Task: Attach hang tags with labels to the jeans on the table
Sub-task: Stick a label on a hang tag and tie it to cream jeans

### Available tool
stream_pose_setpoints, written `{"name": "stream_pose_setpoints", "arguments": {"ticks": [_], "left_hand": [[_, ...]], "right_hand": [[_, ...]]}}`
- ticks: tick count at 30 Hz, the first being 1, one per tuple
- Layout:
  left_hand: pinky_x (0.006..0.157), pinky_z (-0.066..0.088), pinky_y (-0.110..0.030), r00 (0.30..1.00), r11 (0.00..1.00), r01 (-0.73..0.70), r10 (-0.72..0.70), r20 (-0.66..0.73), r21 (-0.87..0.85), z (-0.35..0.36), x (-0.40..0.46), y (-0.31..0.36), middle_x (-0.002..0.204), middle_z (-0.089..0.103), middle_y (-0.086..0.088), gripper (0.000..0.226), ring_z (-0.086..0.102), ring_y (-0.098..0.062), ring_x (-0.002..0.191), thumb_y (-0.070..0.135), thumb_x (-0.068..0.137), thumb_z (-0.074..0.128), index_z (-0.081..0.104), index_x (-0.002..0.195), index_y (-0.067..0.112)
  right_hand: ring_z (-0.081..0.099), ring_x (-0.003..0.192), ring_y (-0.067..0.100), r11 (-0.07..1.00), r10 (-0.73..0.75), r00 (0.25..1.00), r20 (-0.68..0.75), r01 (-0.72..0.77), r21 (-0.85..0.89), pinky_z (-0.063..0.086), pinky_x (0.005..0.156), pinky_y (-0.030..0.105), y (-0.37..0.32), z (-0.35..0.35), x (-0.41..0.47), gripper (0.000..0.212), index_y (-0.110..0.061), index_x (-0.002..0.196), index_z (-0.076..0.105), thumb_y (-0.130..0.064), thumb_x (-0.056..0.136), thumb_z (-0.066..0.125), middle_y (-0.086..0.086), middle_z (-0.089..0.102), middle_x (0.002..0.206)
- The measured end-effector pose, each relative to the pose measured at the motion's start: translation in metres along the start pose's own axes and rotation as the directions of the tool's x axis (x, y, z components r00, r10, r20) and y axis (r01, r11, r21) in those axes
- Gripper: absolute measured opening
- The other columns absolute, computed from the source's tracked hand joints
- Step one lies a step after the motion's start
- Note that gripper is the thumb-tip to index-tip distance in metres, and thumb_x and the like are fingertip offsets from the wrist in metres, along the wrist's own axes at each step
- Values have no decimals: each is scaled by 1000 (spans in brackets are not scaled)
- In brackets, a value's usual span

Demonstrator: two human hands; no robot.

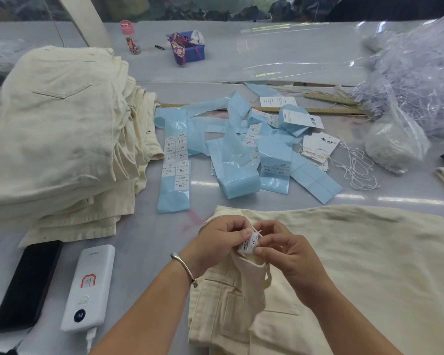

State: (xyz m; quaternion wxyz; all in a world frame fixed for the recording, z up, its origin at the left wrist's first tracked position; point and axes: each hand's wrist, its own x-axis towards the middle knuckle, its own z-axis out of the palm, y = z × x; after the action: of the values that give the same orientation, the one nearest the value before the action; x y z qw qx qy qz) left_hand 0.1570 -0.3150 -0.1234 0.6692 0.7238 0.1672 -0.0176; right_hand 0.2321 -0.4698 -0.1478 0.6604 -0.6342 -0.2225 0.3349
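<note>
A small white woven size label (pixel 250 244) on cream denim jeans (pixel 344 265) is pinched by left hand (pixel 222 242) and right hand (pixel 286 249).

Both forearms reach in from the near edge, bare, converging at centre. Left hand (pixel 219 239): fingers curled, thumb tip forward in a pinch, wrist slightly flexed. Right hand (pixel 287 249): fingers bent inward, thumb and forefinger pinching just beside the left thumb, the two hands touching at the fingertips.
</note>
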Motion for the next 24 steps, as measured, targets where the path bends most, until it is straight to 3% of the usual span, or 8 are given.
{"name": "stream_pose_setpoints", "arguments": {"ticks": [4, 9, 12, 15, 18, 21, 24], "left_hand": [[63, 36, -20, 999, 1000, 20, -19, 27, -23, 2, 2, 4, 72, 51, -3, 21, 44, -9, 66, 1, 96, 51, 55, 77, 7], [58, 37, -17, 999, 998, 47, -46, -27, 33, 0, 8, -1, 63, 51, -1, 27, 44, -5, 56, 2, 94, 53, 56, 68, 8], [52, 39, -14, 984, 993, 52, -32, -174, 111, -13, 13, -3, 53, 56, 0, 36, 47, -4, 47, 16, 93, 61, 60, 58, 9], [54, 39, -19, 940, 970, 64, 20, -340, 235, -25, 22, -6, 53, 62, 2, 40, 46, -5, 47, 33, 88, 65, 62, 53, 14], [52, 37, -16, 867, 949, 8, 151, -474, 316, -26, 36, -6, 57, 62, 4, 26, 45, -4, 49, 34, 79, 63, 60, 57, 20], [52, 38, -13, 881, 935, 10, 160, -446, 356, -14, 56, -6, 58, 60, 7, 18, 47, -3, 52, 31, 79, 65, 60, 62, 24], [64, 41, -10, 919, 896, 29, 151, -365, 444, 5, 85, -11, 70, 64, 15, 14, 55, 1, 65, 16, 81, 69, 64, 73, 26]], "right_hand": [[62, 93, 12, 998, 7, 999, -47, -4, 63, 50, 76, 25, 5, 4, -4, 9, 3, 74, 75, 9, 76, 69, -2, 62, 104], [63, 95, 14, 997, 57, 996, -67, -52, 64, 49, 77, 22, 11, 0, -2, 4, 0, 77, 73, -2, 79, 71, 2, 65, 108], [64, 94, 16, 997, 61, 991, -123, -56, 48, 51, 76, 25, 10, -8, 1, 15, -7, 81, 73, -21, 80, 71, 3, 69, 102], [63, 81, 13, 997, 67, 962, -264, -74, -19, 51, 67, 22, 11, -27, 13, 8, -13, 80, 74, -13, 86, 68, 7, 70, 85], [61, 73, 14, 992, 65, 920, -386, -101, -74, 48, 62, 19, 18, -50, 29, 12, -11, 76, 72, -8, 86, 67, 8, 70, 76], [59, 70, 12, 987, 36, 881, -471, -104, -120, 46, 64, 21, 22, -72, 46, 14, -12, 73, 71, -6, 85, 67, 0, 68, 69], [58, 74, 6, 948, -77, 845, -530, -102, -300, 43, 69, 22, 26, -92, 68, 15, -19, 72, 68, -9, 83, 70, -10, 66, 71]]}}
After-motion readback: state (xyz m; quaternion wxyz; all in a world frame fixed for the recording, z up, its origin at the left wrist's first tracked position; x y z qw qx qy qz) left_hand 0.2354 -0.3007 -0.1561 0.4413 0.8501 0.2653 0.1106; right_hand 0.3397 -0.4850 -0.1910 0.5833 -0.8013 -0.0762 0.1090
